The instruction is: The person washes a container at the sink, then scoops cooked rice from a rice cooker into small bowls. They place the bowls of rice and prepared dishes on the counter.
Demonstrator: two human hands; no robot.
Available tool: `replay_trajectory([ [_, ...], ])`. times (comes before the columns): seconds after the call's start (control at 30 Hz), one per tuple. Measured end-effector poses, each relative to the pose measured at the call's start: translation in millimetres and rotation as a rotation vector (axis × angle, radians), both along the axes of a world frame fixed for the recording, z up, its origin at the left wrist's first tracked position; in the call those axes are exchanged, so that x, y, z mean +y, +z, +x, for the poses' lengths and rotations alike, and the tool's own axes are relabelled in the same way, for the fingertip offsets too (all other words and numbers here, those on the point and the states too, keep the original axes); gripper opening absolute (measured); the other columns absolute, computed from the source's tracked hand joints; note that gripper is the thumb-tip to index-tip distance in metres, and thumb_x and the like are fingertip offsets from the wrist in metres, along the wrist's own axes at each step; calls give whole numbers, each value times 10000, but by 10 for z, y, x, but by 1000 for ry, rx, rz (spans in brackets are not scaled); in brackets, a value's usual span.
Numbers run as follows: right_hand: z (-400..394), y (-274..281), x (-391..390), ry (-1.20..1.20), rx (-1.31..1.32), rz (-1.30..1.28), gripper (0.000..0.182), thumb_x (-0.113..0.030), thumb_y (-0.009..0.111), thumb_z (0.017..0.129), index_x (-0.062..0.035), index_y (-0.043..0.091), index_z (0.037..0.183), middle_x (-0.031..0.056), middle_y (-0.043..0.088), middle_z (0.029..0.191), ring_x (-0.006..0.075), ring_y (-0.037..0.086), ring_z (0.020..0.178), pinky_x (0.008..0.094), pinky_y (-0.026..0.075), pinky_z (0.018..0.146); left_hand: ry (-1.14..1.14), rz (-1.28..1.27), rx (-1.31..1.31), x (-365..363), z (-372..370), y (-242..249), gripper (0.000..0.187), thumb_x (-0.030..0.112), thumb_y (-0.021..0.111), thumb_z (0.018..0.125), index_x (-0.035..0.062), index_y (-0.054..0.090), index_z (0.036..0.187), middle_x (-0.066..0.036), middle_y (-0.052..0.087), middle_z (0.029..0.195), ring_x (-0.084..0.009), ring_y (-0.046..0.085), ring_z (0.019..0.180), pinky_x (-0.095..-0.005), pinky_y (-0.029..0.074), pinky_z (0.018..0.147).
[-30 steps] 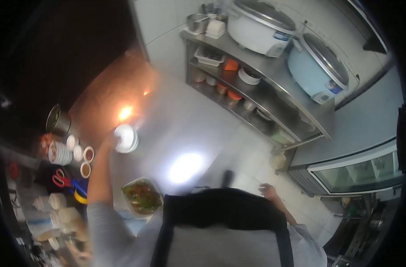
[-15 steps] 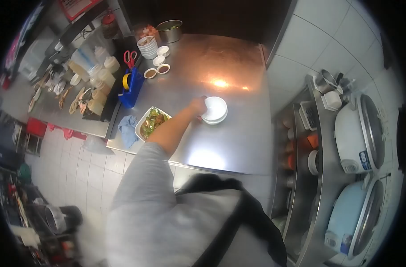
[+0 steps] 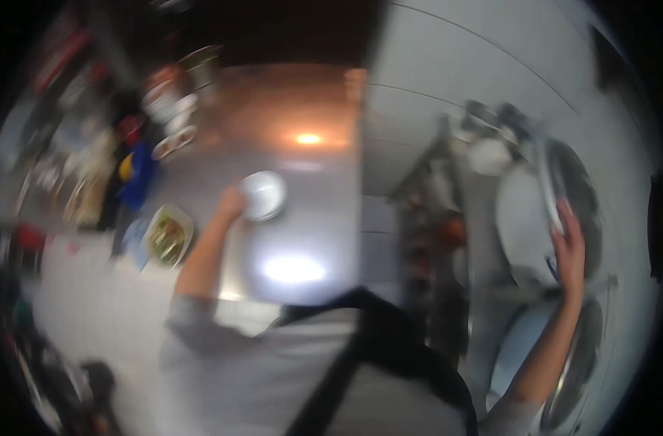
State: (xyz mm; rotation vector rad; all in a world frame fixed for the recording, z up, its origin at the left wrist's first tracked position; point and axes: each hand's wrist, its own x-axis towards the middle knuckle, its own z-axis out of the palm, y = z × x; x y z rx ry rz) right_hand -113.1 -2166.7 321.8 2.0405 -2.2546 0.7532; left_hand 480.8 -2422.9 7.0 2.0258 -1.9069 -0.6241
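Note:
At the steel counter, my left hand (image 3: 232, 203) grips the left edge of a white bowl (image 3: 264, 196); its fingers are blurred and partly hidden. Far to the right, my right hand (image 3: 569, 243) lies against the lid rim of the upper rice cooker (image 3: 520, 218), fingers stretched out. Left of my left forearm stands a white dish (image 3: 188, 240) of greens and brown pieces, with a blue cloth (image 3: 135, 243) beside it. Motion blurs the whole view.
Small sauce dishes (image 3: 163, 149) and a bowl stack (image 3: 161, 102) stand at the counter's back left, near a blue tape holder (image 3: 137, 185). A second cooker (image 3: 520, 349) sits nearer on the right, beside a steel shelf rack (image 3: 458, 291).
The view has swung right, so the counter appears further left. My right hand has come into view at the upper cooker's lid. My left hand is still at the white bowl.

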Motion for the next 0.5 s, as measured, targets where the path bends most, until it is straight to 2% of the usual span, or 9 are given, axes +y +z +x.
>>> replay_trajectory([
  [0.03, -173, 218, -117, -37, -4, -67, 462, -192, 526, 887, -36, 449, 1315, 130, 441, 1361, 245, 382, 1283, 341, 285, 1051, -27, -103, 37, 9, -13, 3, 531, 34, 480, 752, 15, 442, 1281, -254, 588, 1090, -409, 556, 1027, -440, 446, 892],
  [0.07, -475, 420, -189, -39, 97, -125, 472, -229, 526, 892, -47, 447, 1319, 122, 438, 1366, 248, 369, 1293, 333, 269, 1064, -66, -127, 62, -130, 93, -185, 553, 13, 489, 744, 16, 433, 1294, -259, 578, 1113, -411, 549, 1045, -437, 441, 899],
  [0.17, -1449, 788, -237, -372, 172, -257, 567, -358, 538, 873, -33, 429, 1324, 175, 415, 1373, 294, 362, 1295, 337, 263, 1067, -75, -115, -49, -177, 124, -203, 508, 68, 544, 789, -54, 428, 1268, -276, 552, 1154, -394, 530, 1094, -424, 417, 935],
  [0.2, -1716, 825, -299, -452, 122, -315, 618, -405, 551, 850, -46, 419, 1335, 182, 413, 1371, 304, 361, 1293, 347, 271, 1065, -71, -133, 16, -206, 222, -334, 519, 78, 562, 791, -52, 422, 1274, -275, 541, 1174, -386, 520, 1114, -416, 413, 942],
  [0.23, -2030, 816, -371, -538, 187, -308, 632, -408, 560, 841, -47, 413, 1338, 192, 417, 1364, 314, 368, 1285, 352, 279, 1061, 16, -204, -10, -269, 292, -558, 517, 94, 573, 794, -48, 431, 1270, -269, 555, 1146, -399, 533, 1084, -414, 417, 932],
  [0.27, -2354, 756, -459, -607, 246, -294, 645, -410, 569, 832, -48, 407, 1341, 202, 422, 1356, 324, 375, 1278, 358, 287, 1058, 39, -177, -26, -217, 232, -520, 500, 97, 567, 797, -49, 444, 1259, -264, 555, 1141, -399, 534, 1075, -417, 418, 925],
  [0.33, -2898, 545, -615, -643, 251, -89, 658, -404, 587, 817, -39, 407, 1334, 200, 430, 1346, 336, 395, 1258, 366, 311, 1044, 50, -204, -112, 3, 56, -139, 439, 74, 560, 789, -18, 485, 1211, -251, 548, 1135, -394, 536, 1053, -426, 422, 896],
  [0.4, -3172, 200, -660, -619, 226, 42, 575, -341, 587, 823, -97, 440, 1323, 191, 493, 1284, 350, 453, 1199, 384, 360, 1006, 34, -337, -231, 244, -216, 288, 375, 21, 559, 766, 47, 542, 1139, -234, 534, 1135, -383, 539, 1026, -437, 429, 852],
  [0.5, -3154, 149, -699, -581, 237, -25, 477, -239, 597, 817, -182, 500, 1281, 180, 567, 1183, 355, 518, 1114, 402, 402, 962, -50, -498, -281, 123, -159, 250, 360, 8, 557, 758, 98, 562, 1107, -225, 554, 1044, -404, 538, 956, -469, 427, 807],
])
